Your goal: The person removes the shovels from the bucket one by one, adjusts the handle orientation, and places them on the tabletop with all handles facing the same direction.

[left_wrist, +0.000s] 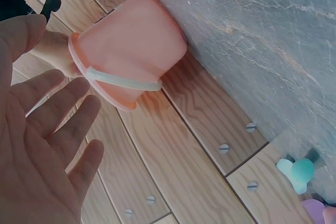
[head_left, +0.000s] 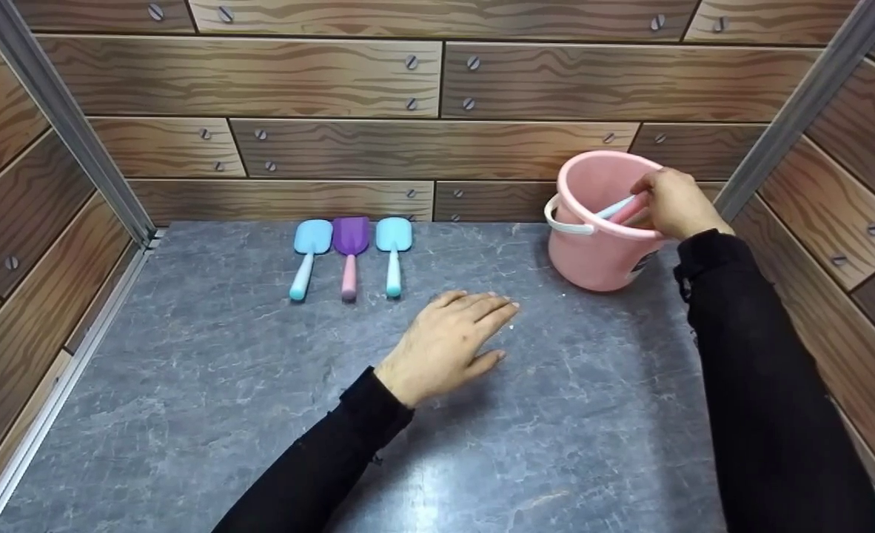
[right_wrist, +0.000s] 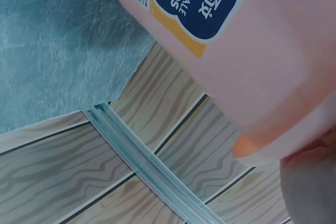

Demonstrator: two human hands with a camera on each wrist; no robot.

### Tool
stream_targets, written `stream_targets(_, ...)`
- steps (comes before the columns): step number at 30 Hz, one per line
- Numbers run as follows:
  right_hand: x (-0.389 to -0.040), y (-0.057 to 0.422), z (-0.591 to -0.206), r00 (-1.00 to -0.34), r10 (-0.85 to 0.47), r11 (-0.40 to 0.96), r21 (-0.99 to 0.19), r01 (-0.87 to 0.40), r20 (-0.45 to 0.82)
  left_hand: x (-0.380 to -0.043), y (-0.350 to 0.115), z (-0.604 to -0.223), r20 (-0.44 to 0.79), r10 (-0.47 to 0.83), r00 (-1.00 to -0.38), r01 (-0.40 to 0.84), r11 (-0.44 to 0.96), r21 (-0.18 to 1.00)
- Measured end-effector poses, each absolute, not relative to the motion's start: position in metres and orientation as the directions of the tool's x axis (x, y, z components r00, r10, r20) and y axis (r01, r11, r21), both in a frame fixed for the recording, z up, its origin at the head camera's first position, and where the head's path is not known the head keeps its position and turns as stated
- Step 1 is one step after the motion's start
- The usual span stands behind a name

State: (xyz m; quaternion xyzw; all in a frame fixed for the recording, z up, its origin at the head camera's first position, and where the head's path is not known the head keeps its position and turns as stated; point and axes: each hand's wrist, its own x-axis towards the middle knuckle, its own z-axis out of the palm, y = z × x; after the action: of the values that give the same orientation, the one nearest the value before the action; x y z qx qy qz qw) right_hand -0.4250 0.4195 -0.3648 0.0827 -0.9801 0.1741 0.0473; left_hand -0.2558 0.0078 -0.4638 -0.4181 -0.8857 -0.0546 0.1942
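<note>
A pink bucket [head_left: 593, 255] with a white handle stands at the back right. My right hand [head_left: 680, 201] reaches over its rim and pinches the pink handle [head_left: 630, 210] of a toy shovel, whose blade is hidden inside. A light blue handle [head_left: 615, 207] lies beside it in the bucket. My left hand [head_left: 448, 344] is held over the middle of the table, palm down, fingers extended and holding nothing. Left of it lie a light blue shovel [head_left: 312, 237], a purple shovel [head_left: 350, 235] with a pink handle, and another light blue shovel [head_left: 394, 235], side by side.
The grey marbled tabletop [head_left: 186, 414] is enclosed by wood-patterned panels [head_left: 334, 148] at the back and both sides. Metal rails [head_left: 104, 163] run up the back corners. In the right wrist view the bucket carries a dark blue label [right_wrist: 197, 1].
</note>
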Motion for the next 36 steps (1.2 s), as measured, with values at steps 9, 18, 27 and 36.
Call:
stream_targets(9,-0.419,0.412,-0.363,-0.959,-0.138,0.901,-0.37,-0.225,0.248,-0.258,0.008,-0.461,0.369,0.716,-0.593,0.756,0.652,-0.05)
stream_targets(18,-0.408,0.402,-0.344,-0.96,-0.11,0.917,-0.347,-0.198,0.257,-0.258,0.005,-0.462,0.376,0.709,-0.596,0.755,0.655,-0.037)
stream_targets(27,-0.398,0.397,-0.331,-0.933,-0.12,0.914,-0.329,-0.237,0.339,-0.26,0.002,-0.463,0.38,0.703,-0.602,0.754,0.657,-0.021)
stream_targets(36,-0.39,0.389,-0.318,-0.92,-0.123,0.918,-0.31,-0.248,0.373,-0.261,0.001,-0.459,0.321,0.68,-0.659,0.731,0.681,0.057)
